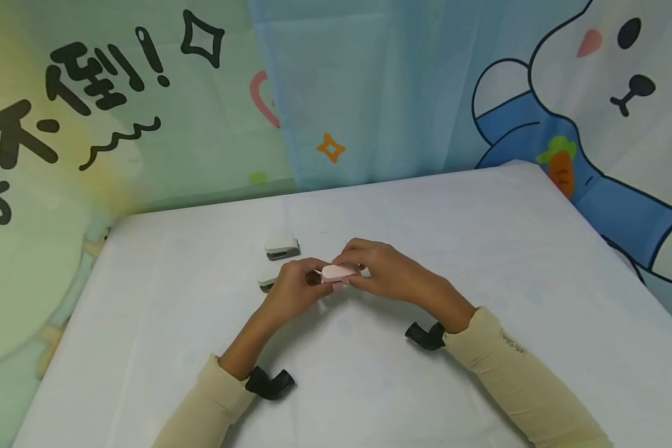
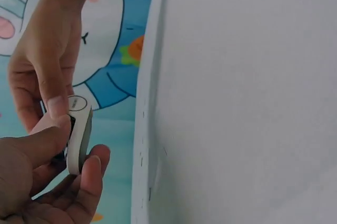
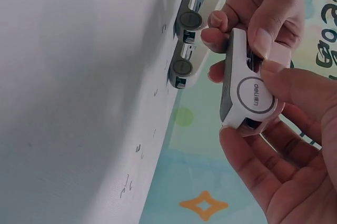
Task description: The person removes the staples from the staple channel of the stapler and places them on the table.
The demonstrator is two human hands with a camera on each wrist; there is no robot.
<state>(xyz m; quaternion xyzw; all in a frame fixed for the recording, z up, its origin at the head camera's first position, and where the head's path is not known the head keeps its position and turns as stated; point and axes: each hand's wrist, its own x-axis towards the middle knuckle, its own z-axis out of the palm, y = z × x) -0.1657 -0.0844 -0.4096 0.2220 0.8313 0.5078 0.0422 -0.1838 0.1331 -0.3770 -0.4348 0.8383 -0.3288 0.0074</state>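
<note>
The left hand (image 1: 292, 289) and right hand (image 1: 389, 267) grip one small white-and-pink stapler (image 3: 254, 100). Two white-and-grey staplers (image 3: 190, 19) rest on the white-covered bench (image 1: 481, 249).

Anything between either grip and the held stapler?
Nothing visible: the left grip and right grip both touch the held stapler directly. Two other staplers sit on the table, not in between.

We note left forearm (image 1: 243, 345) and right forearm (image 1: 450, 302) slanting inward over the desk (image 1: 145, 323), toward its far edge. Left hand (image 1: 298, 287) and right hand (image 1: 379, 267) meet short of that edge, fingers bent, each thumb pinching against them; we see the thumb tips close together.
</note>
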